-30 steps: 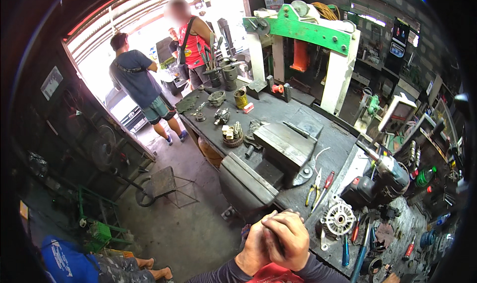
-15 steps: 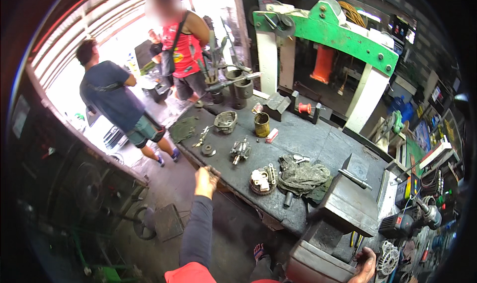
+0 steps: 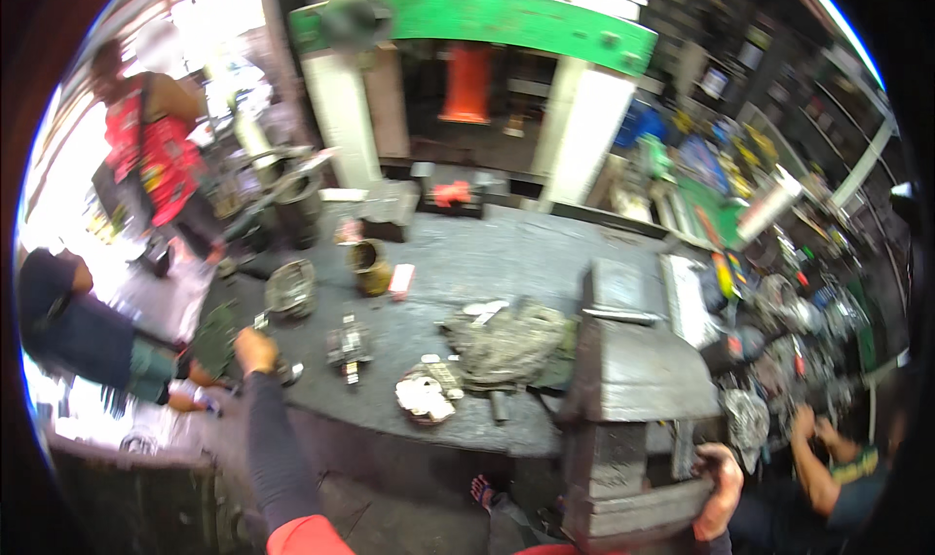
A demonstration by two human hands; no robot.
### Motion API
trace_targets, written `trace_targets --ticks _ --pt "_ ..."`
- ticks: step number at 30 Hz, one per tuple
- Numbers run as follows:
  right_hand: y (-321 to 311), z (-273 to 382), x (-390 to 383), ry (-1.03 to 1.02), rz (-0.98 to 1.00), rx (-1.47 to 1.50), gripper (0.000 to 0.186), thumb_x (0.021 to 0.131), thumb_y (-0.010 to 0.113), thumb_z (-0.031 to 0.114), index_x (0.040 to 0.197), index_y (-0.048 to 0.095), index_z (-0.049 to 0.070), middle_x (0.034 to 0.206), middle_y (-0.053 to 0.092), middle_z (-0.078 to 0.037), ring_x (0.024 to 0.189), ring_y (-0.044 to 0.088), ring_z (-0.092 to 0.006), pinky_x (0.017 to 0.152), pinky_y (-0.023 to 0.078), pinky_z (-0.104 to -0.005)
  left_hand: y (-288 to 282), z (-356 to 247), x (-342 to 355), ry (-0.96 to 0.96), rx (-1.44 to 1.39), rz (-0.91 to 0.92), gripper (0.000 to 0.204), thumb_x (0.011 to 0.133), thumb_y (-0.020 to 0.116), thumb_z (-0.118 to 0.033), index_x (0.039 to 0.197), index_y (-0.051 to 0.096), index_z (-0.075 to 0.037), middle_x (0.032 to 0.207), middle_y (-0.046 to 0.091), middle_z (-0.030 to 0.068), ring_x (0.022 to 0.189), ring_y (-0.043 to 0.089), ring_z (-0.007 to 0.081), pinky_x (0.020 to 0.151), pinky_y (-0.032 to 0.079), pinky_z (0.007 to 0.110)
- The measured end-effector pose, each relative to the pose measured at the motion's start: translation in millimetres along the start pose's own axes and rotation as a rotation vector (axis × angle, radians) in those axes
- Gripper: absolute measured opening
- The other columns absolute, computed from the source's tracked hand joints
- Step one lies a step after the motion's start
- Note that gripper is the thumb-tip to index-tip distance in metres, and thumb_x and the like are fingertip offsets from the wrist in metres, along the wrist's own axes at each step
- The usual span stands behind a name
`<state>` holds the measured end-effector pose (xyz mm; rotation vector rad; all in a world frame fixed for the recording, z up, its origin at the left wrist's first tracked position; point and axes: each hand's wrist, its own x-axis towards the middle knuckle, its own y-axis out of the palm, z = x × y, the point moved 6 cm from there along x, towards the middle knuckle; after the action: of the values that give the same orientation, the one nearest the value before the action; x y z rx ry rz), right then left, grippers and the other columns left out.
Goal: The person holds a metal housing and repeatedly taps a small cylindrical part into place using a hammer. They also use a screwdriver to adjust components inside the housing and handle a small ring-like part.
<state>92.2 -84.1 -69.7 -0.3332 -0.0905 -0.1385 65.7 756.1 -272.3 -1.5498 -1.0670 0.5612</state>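
My left hand (image 3: 256, 351) reaches over the left edge of the dark bench, blurred by motion. It is right at a small metal shaft (image 3: 261, 321) and a round metal part (image 3: 289, 371); whether its fingers hold anything is unclear. At the lower right my right hand (image 3: 721, 492) rests against the side of a large bench vise (image 3: 648, 375), its fingers loosely bent and apart. Between the hands lie a rotor-like metal part (image 3: 349, 349), a round part with a pale top (image 3: 427, 395) and a crumpled grey rag (image 3: 511, 343).
A metal housing (image 3: 290, 290) and a yellowish can (image 3: 370, 268) stand farther back on the bench (image 3: 545, 248). Behind rises a green and white press frame (image 3: 487, 19). Two people stand at the left; another person's hands (image 3: 813, 428) work at the right amid cluttered tools.
The view has swung right, shifting the bench leftward. My left hand has gone from the bench's front edge to the small parts. Another person's arms now show at the lower right.
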Motion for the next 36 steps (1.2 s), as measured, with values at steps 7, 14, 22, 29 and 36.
trace_targets --ticks 7,14,22,29,36 --pt "-4.0 0.4 -1.1 0.040 0.093 0.100 0.045 0.103 0.054 0.035 0.111 0.072 -0.005 0.105 0.069 -0.011 0.095 0.066 -0.0178 0.087 0.051 -0.0305 -9.7 -11.0 -0.2 0.116 -0.110 -0.016 0.034 0.086 0.076 -0.016 0.117 0.076 -0.001 0.116 0.075 0.0233 0.109 0.072 0.0394 0.096 0.054 0.046" --pt "-22.9 3.3 4.8 -0.121 0.136 0.127 0.026 0.099 0.066 0.020 0.111 0.072 -0.002 0.105 0.070 -0.015 0.098 0.068 -0.0253 0.091 0.052 -0.0354 -98.1 -125.2 -61.4 0.274 -0.465 -0.061 0.028 0.096 0.070 -0.013 0.118 0.075 0.003 0.115 0.077 0.0165 0.103 0.073 0.0268 0.095 0.053 0.037" --pt "-201.5 -41.8 71.2 -0.141 -0.247 0.144 0.025 0.104 0.058 0.018 0.101 0.070 -0.004 0.091 0.065 -0.005 0.078 0.061 -0.0119 0.073 0.049 -0.0279 -233.1 -382.5 -252.4 0.598 -0.718 0.249 0.028 0.096 0.072 -0.013 0.118 0.073 0.004 0.109 0.076 0.0108 0.101 0.069 0.0184 0.092 0.053 0.032" --pt "-288.7 -178.5 160.7 -0.017 -0.171 -0.188 0.017 0.098 0.068 0.014 0.103 0.070 -0.001 0.088 0.068 -0.008 0.081 0.065 -0.0190 0.074 0.051 -0.0327 -167.5 -567.4 -379.4 1.058 -0.125 0.572 0.046 0.088 0.079 -0.016 0.131 0.070 -0.006 0.138 0.067 0.0186 0.123 0.066 0.0391 0.107 0.050 0.042" --pt "-306.9 -264.8 157.2 -0.133 -0.006 -0.649 0.029 0.087 0.074 0.013 0.113 0.068 0.003 0.109 0.060 -0.020 0.108 0.060 -0.0433 0.093 0.050 -0.0507 -116.4 -602.7 -382.1 0.949 -0.010 0.783 0.037 0.089 0.076 -0.007 0.126 0.075 -0.009 0.115 0.077 0.0194 0.110 0.073 0.0316 0.098 0.052 0.040"
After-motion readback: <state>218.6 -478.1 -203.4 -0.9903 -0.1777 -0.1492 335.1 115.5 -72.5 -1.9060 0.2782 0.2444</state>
